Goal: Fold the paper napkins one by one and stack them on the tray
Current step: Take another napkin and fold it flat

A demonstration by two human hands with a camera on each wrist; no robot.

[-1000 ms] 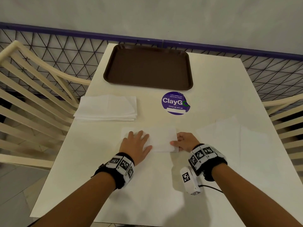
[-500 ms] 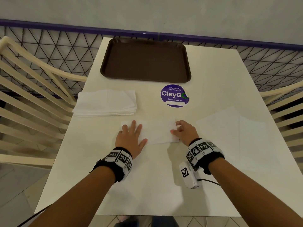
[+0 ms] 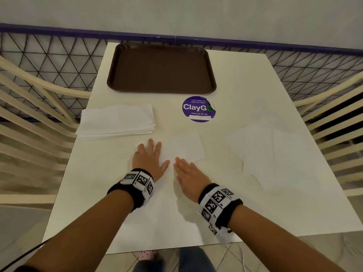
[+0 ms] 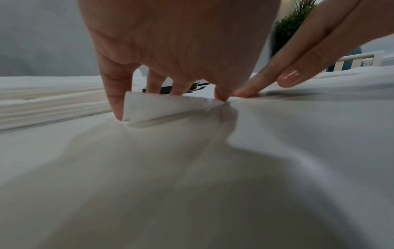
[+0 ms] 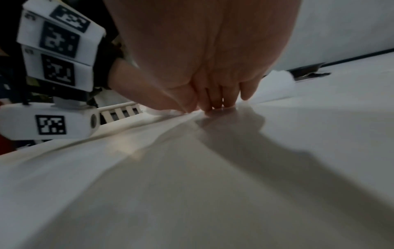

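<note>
A folded white napkin [image 3: 184, 147] lies on the table in front of me. My left hand [image 3: 150, 157] lies flat on its left part, fingers straight and spread. In the left wrist view the napkin's near corner [image 4: 157, 108] lifts a little under those fingers. My right hand [image 3: 187, 170] rests flat at the napkin's near edge, its straight fingers pointing up-left beside the left thumb; its fingertips [image 5: 215, 105] press the paper. The brown tray [image 3: 161, 90] stands at the far end of the table, nothing on it. A stack of napkins [image 3: 115, 122] sits at the left.
An unfolded white napkin [image 3: 275, 152] lies spread at the right of the white table [image 3: 245, 79]. A round purple sticker [image 3: 198, 108] is below the tray. Cream slatted chairs [image 3: 29, 114] flank both sides; a mesh fence runs behind.
My right hand let go of the napkin's right edge and slid left to the near edge, now lying flat. The left hand stayed pressed on the napkin.
</note>
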